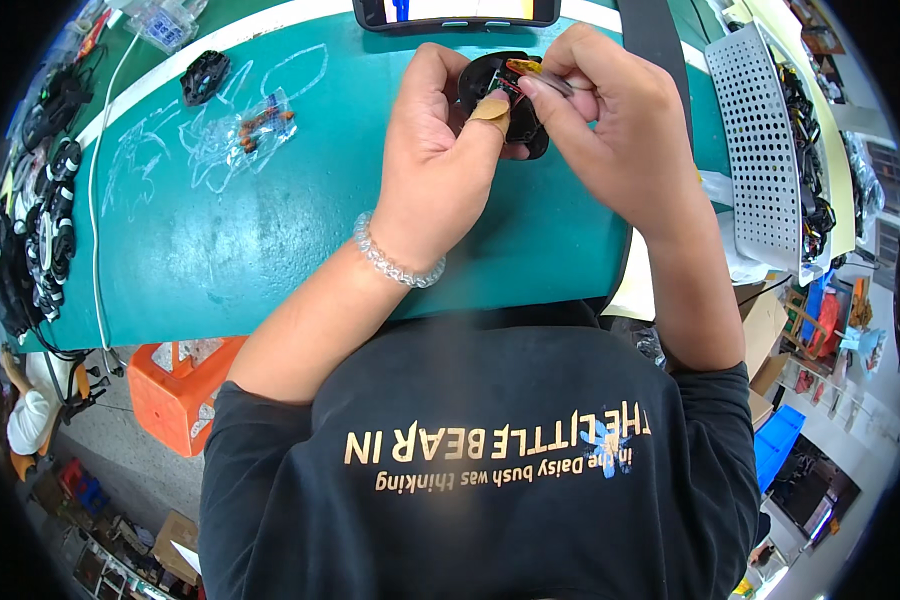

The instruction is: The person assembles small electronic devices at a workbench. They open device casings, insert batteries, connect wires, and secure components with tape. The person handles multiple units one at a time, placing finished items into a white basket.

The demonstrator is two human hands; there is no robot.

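Observation:
Near the far edge of the green table, my left hand [435, 140] grips a rounded black plastic housing [478, 76] from its left side. A tan wrap covers part of the left thumb, which presses on the housing's open inside, where a small circuit board shows. My right hand [615, 125] is closed in a pinch at the housing's right side. Right at its fingertips is a small yellow piece [523, 66] with thin red wire beside it. A greyish thing also shows between those fingers, too covered to name.
A black plastic part [205, 77] and a clear bag of orange-brown pieces [267, 124] lie to the left. A device with a lit screen [460, 12] stands beyond my hands. A white perforated basket [760, 140] of black parts is at right; an orange stool [175, 395] stands below left.

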